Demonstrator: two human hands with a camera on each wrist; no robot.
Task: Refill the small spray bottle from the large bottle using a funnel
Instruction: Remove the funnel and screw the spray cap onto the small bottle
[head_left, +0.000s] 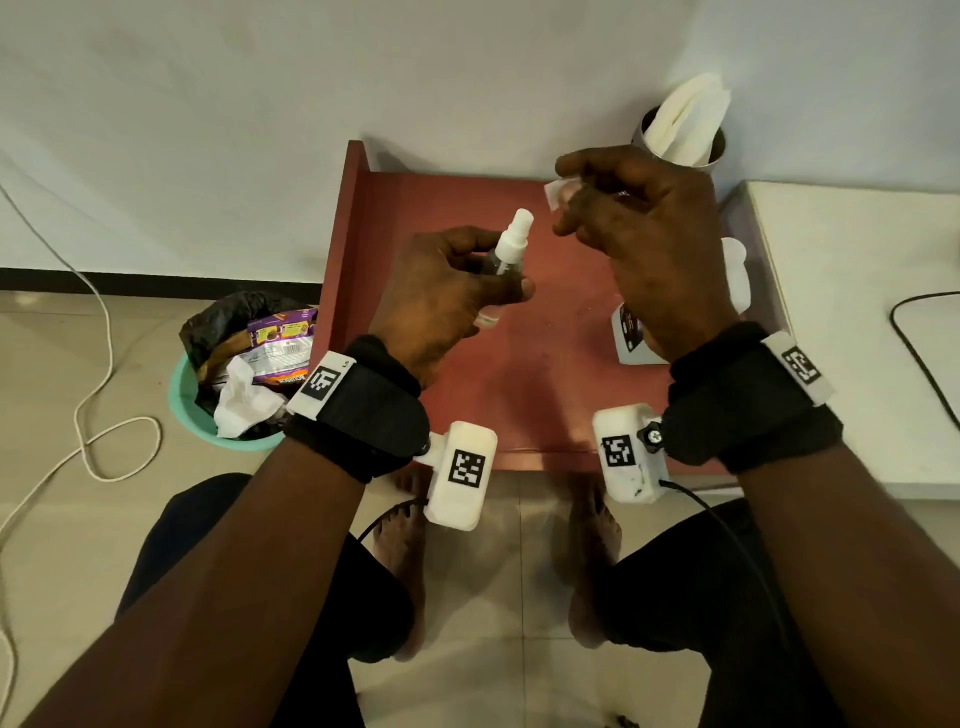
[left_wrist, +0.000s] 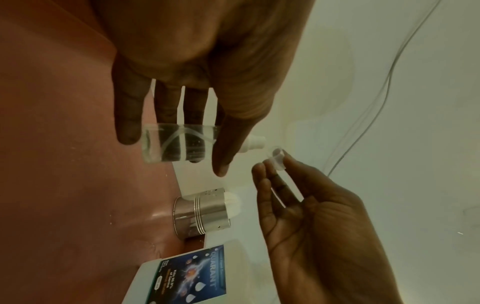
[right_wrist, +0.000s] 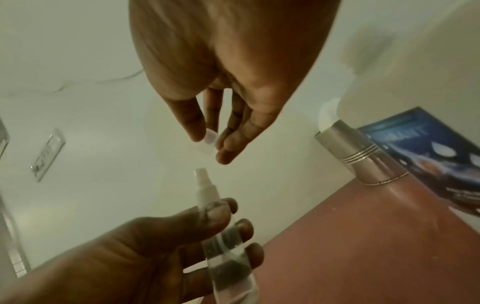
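One reddish-brown bench (head_left: 519, 374) with a raised lip on its far-left edge, set against a pale wall. One white counter (head_left: 852, 332) butts against its right side, a black cable lying across it.

On the floor to the left: one teal bin (head_left: 182, 405) lined with a black bag, holding crumpled white tissue and a purple wrapper. One pale cord loops over the tiles.

One large white plastic bottle with a blue printed label (left_wrist: 191, 273) stands at the bench's right side, partly hidden behind the right wrist in the head view. Its cap end is out of sight.

One steel cylindrical holder (head_left: 680, 145) at the far-right corner, stuffed with white paper napkins (head_left: 691, 114).

Two hands, both raised above the bench. Left hand (head_left: 447, 296): fingers and thumb curled round the one small clear plastic spray bottle with a white pump head (head_left: 506, 254), held tilted, nozzle pointing up and away. Clear liquid and a curved dip tube show inside it in the left wrist view.

Right hand (head_left: 639, 223): thumb and fingertips pinch one small clear cap (left_wrist: 278, 156), held just beyond the nozzle, not touching it. Probably the spray head's cover; view too soft to confirm.

No funnel identified in any view.
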